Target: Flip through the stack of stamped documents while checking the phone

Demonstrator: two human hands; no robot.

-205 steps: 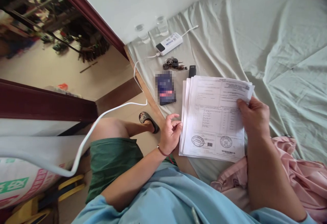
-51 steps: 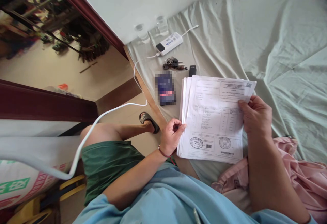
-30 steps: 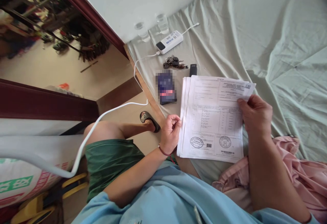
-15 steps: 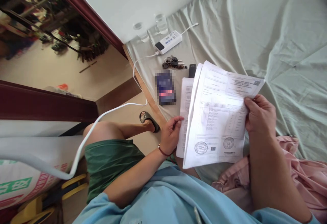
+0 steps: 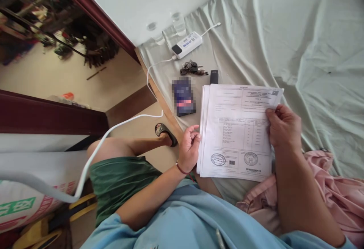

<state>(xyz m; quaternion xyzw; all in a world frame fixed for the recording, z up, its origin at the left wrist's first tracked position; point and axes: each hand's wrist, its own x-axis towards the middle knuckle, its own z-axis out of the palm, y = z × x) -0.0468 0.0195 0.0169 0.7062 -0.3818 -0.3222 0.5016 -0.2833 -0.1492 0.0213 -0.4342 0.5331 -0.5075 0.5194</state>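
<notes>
A stack of printed sheets (image 5: 241,107) lies in front of me; the top one is a form with a table and two round stamps. My right hand (image 5: 286,129) pinches the stack's right edge between thumb and fingers. At the left edge, my left hand (image 5: 188,146) rests with loosely bent fingers apart, the thumb by the paper's side and nothing visibly gripped. The sheets lie nearly flat, with more pages showing beneath on the left. Just beyond their top edge is a small black object (image 5: 214,77), partly covered.
On the pale sheet (image 5: 313,71) lie a blurred dark phone-sized item (image 5: 184,96), a key bunch (image 5: 193,68) and a white power bank (image 5: 187,45) with cables. Two clear cups (image 5: 178,23) stand by the wall. Pink cloth (image 5: 335,188) lies right; a white cable (image 5: 113,126) crosses left.
The raised upper sheets have come down flat onto the stack, uncovering more of the black object. My right hand has shifted slightly left; my left fingers have loosened at the edge.
</notes>
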